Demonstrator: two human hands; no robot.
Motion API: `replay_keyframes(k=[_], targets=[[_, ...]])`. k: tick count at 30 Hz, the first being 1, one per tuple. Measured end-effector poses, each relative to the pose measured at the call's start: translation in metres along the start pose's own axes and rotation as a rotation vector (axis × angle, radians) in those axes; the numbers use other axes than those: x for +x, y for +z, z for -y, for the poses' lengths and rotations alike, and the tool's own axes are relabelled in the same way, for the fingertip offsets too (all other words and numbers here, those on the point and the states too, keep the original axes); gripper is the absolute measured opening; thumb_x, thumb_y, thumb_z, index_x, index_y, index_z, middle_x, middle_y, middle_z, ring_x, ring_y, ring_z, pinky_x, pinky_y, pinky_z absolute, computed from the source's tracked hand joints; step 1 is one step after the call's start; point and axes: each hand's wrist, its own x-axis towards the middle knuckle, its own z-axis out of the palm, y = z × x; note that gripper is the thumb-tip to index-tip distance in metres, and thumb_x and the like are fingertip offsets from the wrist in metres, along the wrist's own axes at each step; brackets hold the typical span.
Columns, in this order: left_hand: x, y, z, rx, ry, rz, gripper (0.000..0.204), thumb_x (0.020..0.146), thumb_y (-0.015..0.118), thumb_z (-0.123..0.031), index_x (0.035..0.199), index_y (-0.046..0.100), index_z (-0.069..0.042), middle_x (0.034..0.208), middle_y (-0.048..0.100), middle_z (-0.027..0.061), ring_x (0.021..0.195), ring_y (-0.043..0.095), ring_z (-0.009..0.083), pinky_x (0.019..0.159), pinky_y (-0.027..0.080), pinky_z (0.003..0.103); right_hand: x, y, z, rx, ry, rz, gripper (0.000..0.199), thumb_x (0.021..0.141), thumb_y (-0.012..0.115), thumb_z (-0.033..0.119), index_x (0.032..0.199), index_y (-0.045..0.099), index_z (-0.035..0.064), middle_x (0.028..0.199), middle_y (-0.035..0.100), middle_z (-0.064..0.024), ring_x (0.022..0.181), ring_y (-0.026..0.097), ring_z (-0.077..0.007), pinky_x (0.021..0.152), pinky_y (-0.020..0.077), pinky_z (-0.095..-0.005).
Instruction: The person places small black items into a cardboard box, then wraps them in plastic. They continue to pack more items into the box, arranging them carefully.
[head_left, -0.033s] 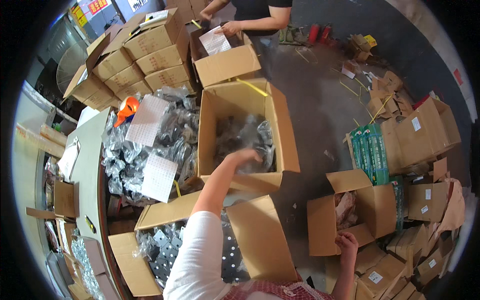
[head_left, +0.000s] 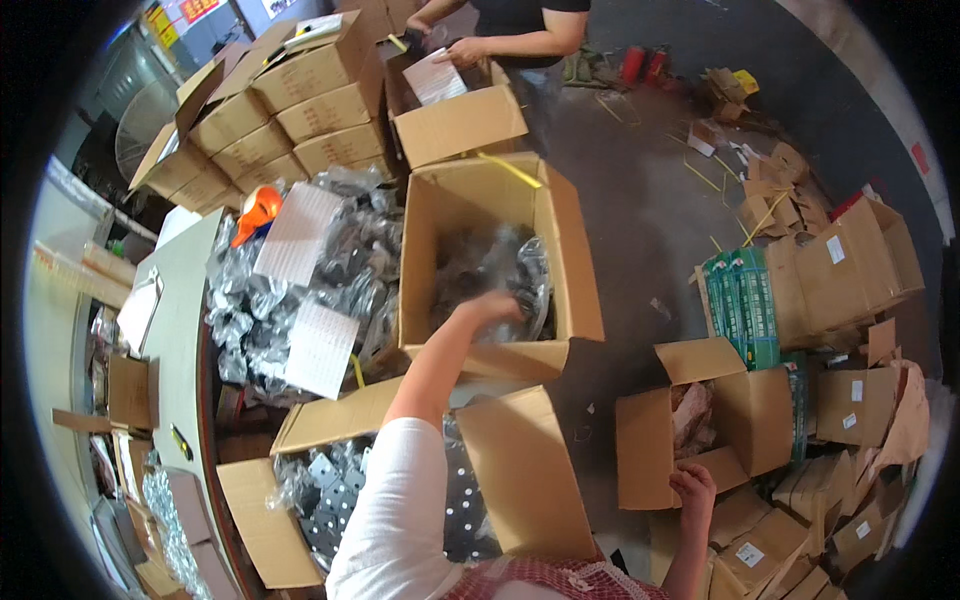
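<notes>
My left hand reaches down into a tall open carton in the middle. Its fingers are blurred among dark parts in clear plastic bags, so any grip is hidden. On the right, my right hand is held with curled fingers beside the flap of a smaller open carton; nothing shows in it. That carton has crumpled brownish wrapping inside. Below my left arm, another open carton contains dark pieces with white dots and some plastic bags.
Bagged parts heap up at left, under white sheets and an orange tape dispenser. Stacked cartons stand behind. Across from me, another person's hands hold a sheet over a carton. Flattened cardboard piles up at right.
The view has shifted very slightly. My left hand stays inside the middle carton, and my right hand holds its place.
</notes>
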Motion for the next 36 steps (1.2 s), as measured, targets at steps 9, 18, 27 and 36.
replay_keyframes(k=[9, 18, 27, 36], targets=[[-0.207, -0.05, 0.009, -0.145, 0.461, -0.457, 0.029, 0.083, 0.07, -0.017, 0.11, 0.076, -0.008, 0.106, 0.076, 0.0102, 0.099, 0.071, 0.0204, 0.089, 0.054, 0.033, -0.068, 0.1, 0.056, -0.286, -0.481, 0.251, 0.011, 0.097, 0.062, 0.006, 0.104, 0.068, 0.001, 0.101, 0.067, -0.0041, 0.09, 0.064, -0.0147, 0.084, 0.052, -0.0287], [-0.56, -0.045, 0.187, -0.274, 0.345, -1.151, 0.019, 0.091, 0.061, 0.0, 0.106, 0.073, 0.0, 0.102, 0.075, 0.0096, 0.094, 0.072, 0.0155, 0.083, 0.056, 0.029, -0.228, 0.295, 0.04, -0.391, -0.715, 0.736, 0.012, 0.099, 0.06, 0.004, 0.107, 0.066, -0.0028, 0.101, 0.068, -0.0046, 0.095, 0.067, -0.0151, 0.09, 0.0523, -0.0278], [-0.657, 0.106, 0.292, -0.074, 0.246, -1.292, 0.018, 0.087, 0.061, -0.002, 0.101, 0.073, -0.004, 0.113, 0.066, 0.015, 0.111, 0.062, 0.031, 0.099, 0.048, 0.04, -0.326, 0.455, -0.122, -0.781, -1.397, 1.496, 0.02, 0.085, 0.057, 0.005, 0.104, 0.064, 0.0027, 0.1, 0.068, -0.0168, 0.097, 0.064, -0.0412, 0.083, 0.0529, -0.0485], [-0.634, 0.155, 0.3, -0.064, 0.319, -1.443, 0.024, 0.086, 0.058, 0.001, 0.108, 0.066, -0.006, 0.128, 0.06, 0.0189, 0.122, 0.054, 0.0394, 0.104, 0.043, 0.048, -0.335, 0.503, -0.207, -1.477, -1.629, 1.217, 0.035, 0.084, 0.061, 0.013, 0.117, 0.069, 0.0089, 0.115, 0.069, -0.0143, 0.121, 0.058, -0.034, 0.115, 0.0235, -0.0589]])
